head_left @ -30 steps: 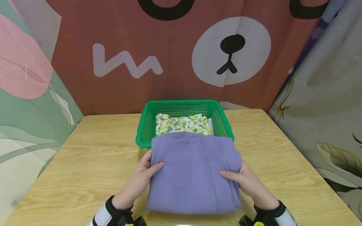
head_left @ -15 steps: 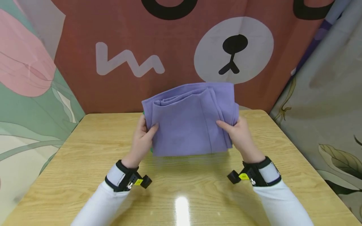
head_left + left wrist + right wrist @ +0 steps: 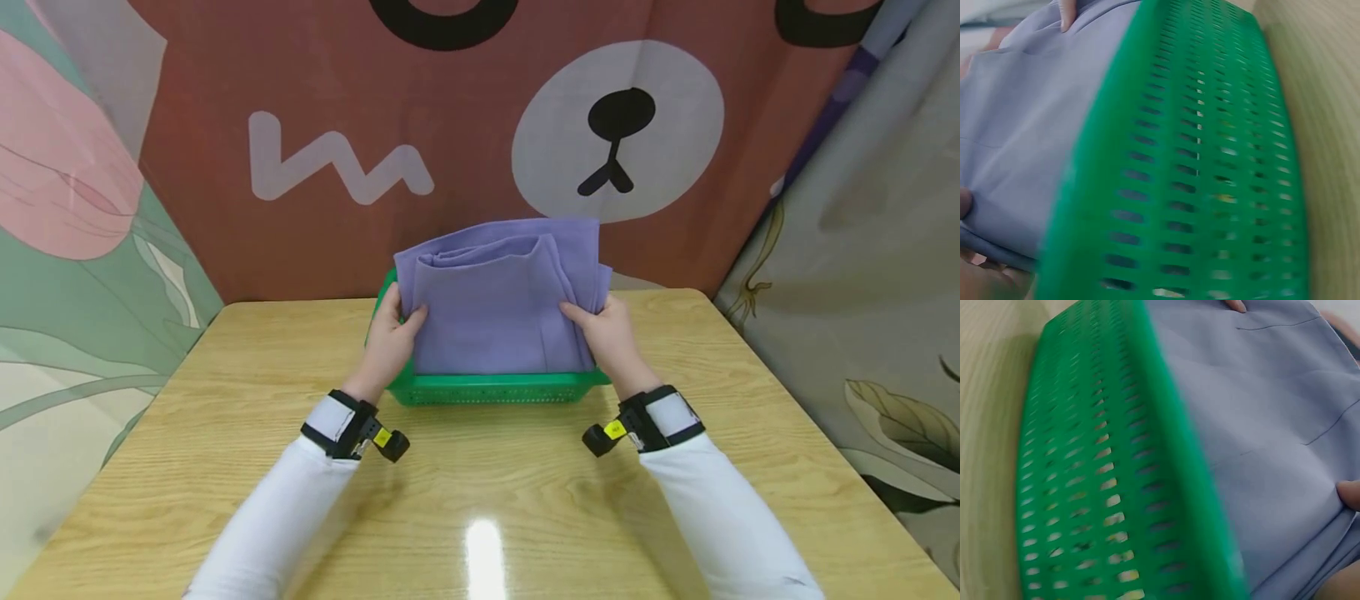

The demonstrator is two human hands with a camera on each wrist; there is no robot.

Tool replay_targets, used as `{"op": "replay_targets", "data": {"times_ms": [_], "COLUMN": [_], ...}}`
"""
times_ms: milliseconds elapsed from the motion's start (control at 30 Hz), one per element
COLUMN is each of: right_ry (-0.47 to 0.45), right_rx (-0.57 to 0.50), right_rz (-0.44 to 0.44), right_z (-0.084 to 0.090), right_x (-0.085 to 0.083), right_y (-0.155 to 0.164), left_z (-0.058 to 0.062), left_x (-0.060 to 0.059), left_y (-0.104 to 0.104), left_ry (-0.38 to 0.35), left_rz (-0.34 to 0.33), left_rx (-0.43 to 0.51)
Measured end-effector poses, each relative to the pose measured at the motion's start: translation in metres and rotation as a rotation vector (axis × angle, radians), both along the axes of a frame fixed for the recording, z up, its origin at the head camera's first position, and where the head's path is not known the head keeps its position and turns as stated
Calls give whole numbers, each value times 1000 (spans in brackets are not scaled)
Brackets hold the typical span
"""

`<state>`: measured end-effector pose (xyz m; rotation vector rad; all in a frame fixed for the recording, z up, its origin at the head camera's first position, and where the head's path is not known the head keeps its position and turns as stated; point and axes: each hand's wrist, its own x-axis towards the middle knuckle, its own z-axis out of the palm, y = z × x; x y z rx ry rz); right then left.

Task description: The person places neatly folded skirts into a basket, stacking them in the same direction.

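Note:
A folded purple cloth [image 3: 487, 317] is held at both sides, tilted, with its lower edge down inside the green plastic basket [image 3: 495, 389]. My left hand [image 3: 387, 337] grips its left side, thumb on the front face and fingers behind. On the opposite side my right hand [image 3: 611, 337] pinches it the same way. The left wrist view shows the purple cloth [image 3: 1035, 131] just past the rim of the basket [image 3: 1204, 162]. Bits of yellow and white pattern show through the slots of the basket [image 3: 1104, 469] in the right wrist view; the cloth hides the rest of its contents.
The basket stands near the back edge of a light wooden table [image 3: 480, 483]. Behind it hangs a brown curtain [image 3: 315, 242] with a bear's face. A grey leaf-patterned curtain [image 3: 847, 292] borders the right side, and a green floral one [image 3: 75, 333] the left.
Both hands have carried the purple cloth forward from the near side of the basket to over it. Within the last half second it has come down, so the basket's front wall shows again.

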<state>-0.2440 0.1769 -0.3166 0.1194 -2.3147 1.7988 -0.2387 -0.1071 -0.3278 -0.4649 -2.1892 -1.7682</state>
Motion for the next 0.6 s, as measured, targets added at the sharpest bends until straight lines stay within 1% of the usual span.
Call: {"op": "replay_targets", "data": {"times_ms": [100, 167, 300, 367, 433, 600], "right_ry": [-69, -108, -183, -227, -260, -313], "right_rx": [-15, -26, -14, 28, 93, 238], "right_rz": [-19, -29, -49, -46, -34, 46], "right_z": [-12, -19, -29, -32, -33, -31], "right_x": [-11, -18, -29, -32, -35, -41], "right_y": [0, 0, 1, 2, 2, 2], "left_z": [-7, -10, -15, -17, -18, -21], "left_x": [-8, -14, -27, -32, -36, -42], "left_y": [2, 4, 10, 12, 13, 11], "left_ry": [-80, -125, -181, -205, -237, -311], "left_rz": [-4, 5, 17, 27, 45, 87], "left_rx": [-30, -62, -124, -155, -184, -262]}}
